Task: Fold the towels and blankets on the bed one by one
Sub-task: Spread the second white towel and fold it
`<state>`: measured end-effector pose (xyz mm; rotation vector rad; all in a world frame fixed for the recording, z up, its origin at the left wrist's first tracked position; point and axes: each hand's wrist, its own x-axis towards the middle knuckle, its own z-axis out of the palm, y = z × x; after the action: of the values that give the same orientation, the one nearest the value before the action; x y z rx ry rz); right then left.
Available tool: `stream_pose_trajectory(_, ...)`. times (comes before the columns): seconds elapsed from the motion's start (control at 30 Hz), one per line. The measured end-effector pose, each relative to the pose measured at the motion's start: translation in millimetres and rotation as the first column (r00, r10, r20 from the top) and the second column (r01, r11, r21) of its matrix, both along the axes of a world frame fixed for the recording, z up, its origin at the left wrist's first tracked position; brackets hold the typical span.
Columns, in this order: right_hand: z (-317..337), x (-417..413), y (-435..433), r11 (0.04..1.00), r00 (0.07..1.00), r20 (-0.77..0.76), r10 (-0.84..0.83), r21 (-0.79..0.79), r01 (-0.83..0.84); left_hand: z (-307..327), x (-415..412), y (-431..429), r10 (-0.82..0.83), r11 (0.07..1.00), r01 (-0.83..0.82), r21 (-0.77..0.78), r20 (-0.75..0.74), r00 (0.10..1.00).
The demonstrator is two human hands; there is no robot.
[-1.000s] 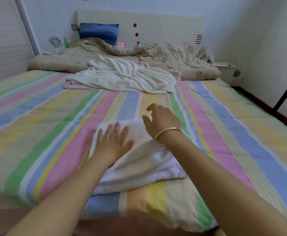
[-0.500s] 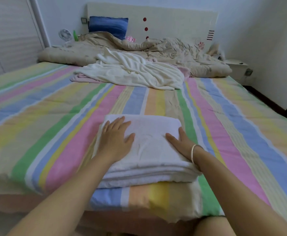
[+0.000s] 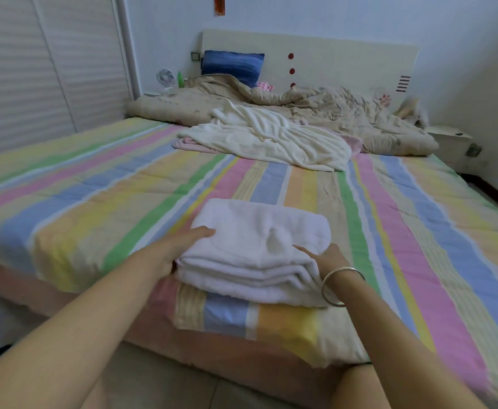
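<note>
Both hands have a grip on the folded white towel [image 3: 259, 240], seen from the head camera: the left hand [image 3: 179, 249] clasps its left edge, thumb on top and fingers tucked underneath, and the right hand [image 3: 327, 258] does likewise at the near right corner. Half a second ago both palms pressed flat on top; now they sit at the sides, so this towel seems finished and ready to lift from the bed [image 3: 94, 202], lower centre. A crumpled cream blanket [image 3: 274, 143] lies unfolded, upper centre.

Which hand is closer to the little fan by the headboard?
Left. The left hand grips the folded towel at its left edge, on the side of the fan; the right hand grips its right edge, farther across.
</note>
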<state>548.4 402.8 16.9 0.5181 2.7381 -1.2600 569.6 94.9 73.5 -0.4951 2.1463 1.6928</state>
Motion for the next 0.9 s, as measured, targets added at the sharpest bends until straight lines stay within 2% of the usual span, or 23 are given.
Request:
stream_pose_trajectory(0.07,21.5,16.9,-46.2,1.0,0.999,-0.038,-0.008,-0.026,0.007,8.5,8.4,-25.4,0.08,0.997,-0.08,-0.019,-0.011,0.997)
stream_pose_trajectory(0.2,47.1,26.3,-157.4,0.987,0.99,-0.047,0.137,-0.081,-0.14,11.3,41.1,-119.6,0.323,0.946,-0.323,0.015,-0.032,0.946)
stream_pose_trajectory(0.27,50.2,25.8,-216.4,0.97,0.972,-0.072,0.225,-0.078,-0.23,4.8,64.3,-173.8,0.477,0.879,-0.477,0.022,-0.07,0.876)
stream_pose_trajectory(0.37,53.1,24.8,-321.4,0.909,0.917,-0.15,0.371,-0.143,-0.391,-1.0,108.7,-262.7,0.676,0.729,-0.685,0.009,-0.17,0.717)
stream_pose_trajectory(0.5,56.3,27.2,-437.7,0.753,0.822,-0.188,0.537,-0.332,-0.568,-3.1,163.0,-356.5,0.806,0.575,-0.817,0.048,-0.204,0.556)
stream_pose_trajectory(0.67,66.1,16.8,-570.9,0.565,0.767,-0.125,0.63,-0.604,-0.562,-0.3,216.9,-452.4,0.917,0.368,-0.918,0.15,-0.223,0.331)
stream_pose_trajectory(0.8,80.9,18.6,-681.1,0.465,0.709,-0.198,0.677,-0.632,-0.62,5.2,242.6,-525.9,0.964,0.206,-0.943,0.261,-0.222,0.149)
stream_pose_trajectory(0.9,94.7,20.7,-744.6,0.462,0.68,-0.293,0.672,-0.553,-0.694,13.9,253.6,-573.7,0.965,0.167,-0.943,0.288,-0.244,0.096)
